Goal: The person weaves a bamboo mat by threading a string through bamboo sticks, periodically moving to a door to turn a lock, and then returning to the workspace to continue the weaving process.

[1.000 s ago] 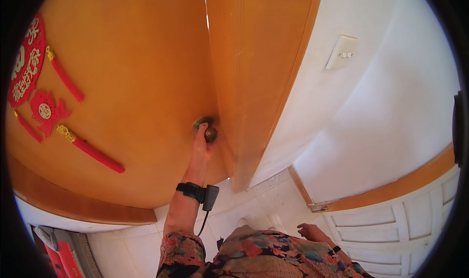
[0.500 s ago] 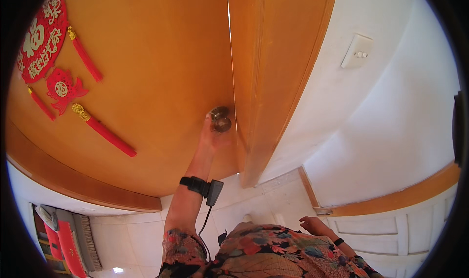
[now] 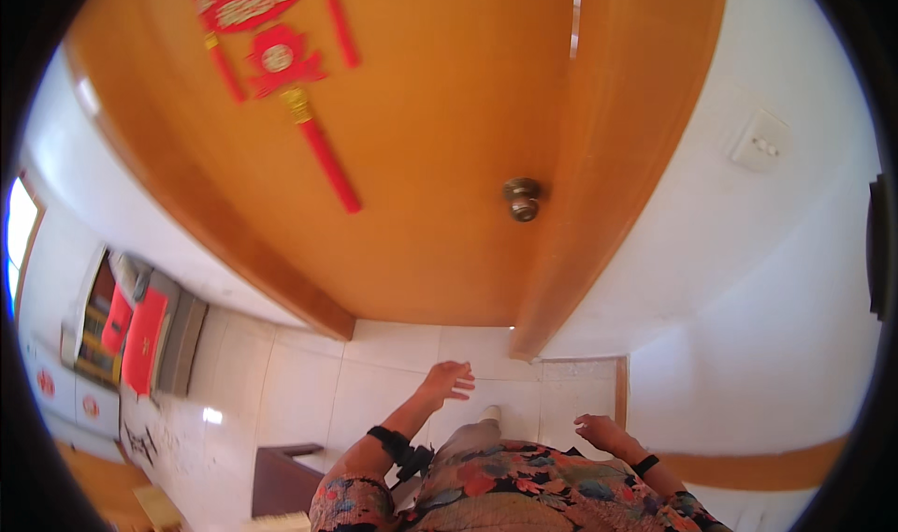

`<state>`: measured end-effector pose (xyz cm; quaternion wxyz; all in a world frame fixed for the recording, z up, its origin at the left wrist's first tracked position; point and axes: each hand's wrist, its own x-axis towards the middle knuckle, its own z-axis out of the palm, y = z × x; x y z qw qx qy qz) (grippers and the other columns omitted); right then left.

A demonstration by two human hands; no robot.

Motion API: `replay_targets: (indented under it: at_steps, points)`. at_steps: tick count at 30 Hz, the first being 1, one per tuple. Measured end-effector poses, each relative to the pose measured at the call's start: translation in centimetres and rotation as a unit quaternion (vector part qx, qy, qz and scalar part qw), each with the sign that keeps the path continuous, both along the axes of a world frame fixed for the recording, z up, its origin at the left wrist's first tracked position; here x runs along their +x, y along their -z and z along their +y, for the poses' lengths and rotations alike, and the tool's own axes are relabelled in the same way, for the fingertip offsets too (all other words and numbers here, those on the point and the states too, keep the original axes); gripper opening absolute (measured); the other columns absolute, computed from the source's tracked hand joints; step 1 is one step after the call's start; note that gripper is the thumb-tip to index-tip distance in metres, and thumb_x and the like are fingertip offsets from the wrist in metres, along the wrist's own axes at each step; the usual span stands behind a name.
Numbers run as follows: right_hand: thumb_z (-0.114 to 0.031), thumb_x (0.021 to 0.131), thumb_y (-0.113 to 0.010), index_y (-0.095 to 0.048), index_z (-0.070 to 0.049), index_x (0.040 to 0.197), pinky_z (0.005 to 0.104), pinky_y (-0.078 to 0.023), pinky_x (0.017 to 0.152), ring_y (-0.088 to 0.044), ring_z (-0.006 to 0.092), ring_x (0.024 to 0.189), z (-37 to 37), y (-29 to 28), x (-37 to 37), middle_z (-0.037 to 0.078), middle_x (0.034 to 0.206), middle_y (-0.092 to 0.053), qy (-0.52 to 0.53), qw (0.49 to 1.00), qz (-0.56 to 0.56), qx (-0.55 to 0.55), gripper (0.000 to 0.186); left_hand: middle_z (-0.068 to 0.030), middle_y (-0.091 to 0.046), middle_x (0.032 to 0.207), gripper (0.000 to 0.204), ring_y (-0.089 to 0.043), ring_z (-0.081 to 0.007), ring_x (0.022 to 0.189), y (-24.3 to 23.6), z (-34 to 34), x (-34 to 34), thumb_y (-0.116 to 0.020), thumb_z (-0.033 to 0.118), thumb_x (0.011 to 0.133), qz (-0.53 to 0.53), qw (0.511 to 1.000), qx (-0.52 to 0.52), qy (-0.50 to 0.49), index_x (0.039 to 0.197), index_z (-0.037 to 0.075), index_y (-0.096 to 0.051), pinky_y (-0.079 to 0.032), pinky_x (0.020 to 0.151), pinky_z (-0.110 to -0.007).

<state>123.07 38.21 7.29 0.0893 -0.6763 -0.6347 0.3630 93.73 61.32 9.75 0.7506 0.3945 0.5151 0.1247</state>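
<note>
Short-sleeved fabric shirt (image 3: 524,480) with red, blue-grey and black floral print; wide black strap (image 3: 385,438) with dark boxy device (image 3: 413,459) behind the left hand (image 3: 447,382); slim black wristband (image 3: 645,465) behind the right hand (image 3: 601,431); pale trouser leg (image 3: 465,440) and whitish shoe (image 3: 492,413) between them

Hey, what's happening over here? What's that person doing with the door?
A person in a flowery shirt is standing at a wooden door. Their left hand was on the round doorknob a moment ago, but now it has let go and is below the knob, holding nothing. The right hand looks empty too. The door looks shut or nearly shut, and a red decoration with tassels hangs on it.
</note>
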Motion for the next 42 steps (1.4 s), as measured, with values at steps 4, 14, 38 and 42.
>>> replay_targets:
  at_steps: [4, 14, 38, 42]
  points:
    - [-0.025, 0.084, -0.053, -0.056, -0.004, 0.104, 0.0381, -0.047, 0.077, -0.059, 0.0325, 0.086, 1.3, 0.9, -0.3, 0.018, 0.093, -0.061, -0.081, 0.997, 0.019, -0.011, 0.029, -0.0138, -0.059, 0.091, 0.033, -0.061, -0.0247, 0.078, 2.2, -9.1, -5.7, -0.055, 0.029, 0.085, 0.039, 0.996, 0.003, -0.085, 0.099, 0.000, -0.052, -0.052, 0.061, -0.036]
    - [-0.026, 0.082, -0.049, -0.056, -0.004, 0.103, 0.0421, -0.045, 0.078, -0.056, 0.0367, 0.089, 0.7, 1.4, -5.7, 0.020, 0.095, -0.060, -0.289, 0.955, 0.022, -0.071, 0.031, -0.0119, -0.060, 0.085, 0.034, -0.063, -0.0212, 0.072, 6.6, -30.4, -15.7, -0.054, 0.026, 0.083, 0.143, 0.960, -0.021, -0.240, 0.098, -0.004, -0.055, -0.051, 0.053, -0.032]
    - [-0.022, 0.084, -0.054, -0.056, -0.001, 0.104, 0.0369, -0.048, 0.072, -0.061, 0.0310, 0.081, -2.5, 1.6, -27.9, 0.018, 0.085, -0.063, -0.651, 0.758, -0.034, -0.032, 0.029, -0.0106, -0.058, 0.075, 0.026, -0.061, -0.0193, 0.060, 12.8, -71.9, -21.9, -0.052, 0.023, 0.081, 0.217, 0.635, -0.101, -0.735, 0.086, -0.002, -0.054, -0.050, 0.044, -0.031]
    - [-0.021, 0.084, -0.054, -0.056, -0.001, 0.105, 0.0361, -0.049, 0.070, -0.062, 0.0287, 0.076, -2.9, 2.3, -31.2, 0.018, 0.085, -0.063, -0.704, 0.705, -0.046, -0.077, 0.029, -0.0094, -0.058, 0.076, 0.026, -0.060, -0.0176, 0.061, 10.5, -75.5, -15.1, -0.052, 0.024, 0.081, 0.180, 0.600, -0.146, -0.766, 0.089, -0.001, -0.056, -0.049, 0.046, -0.029]
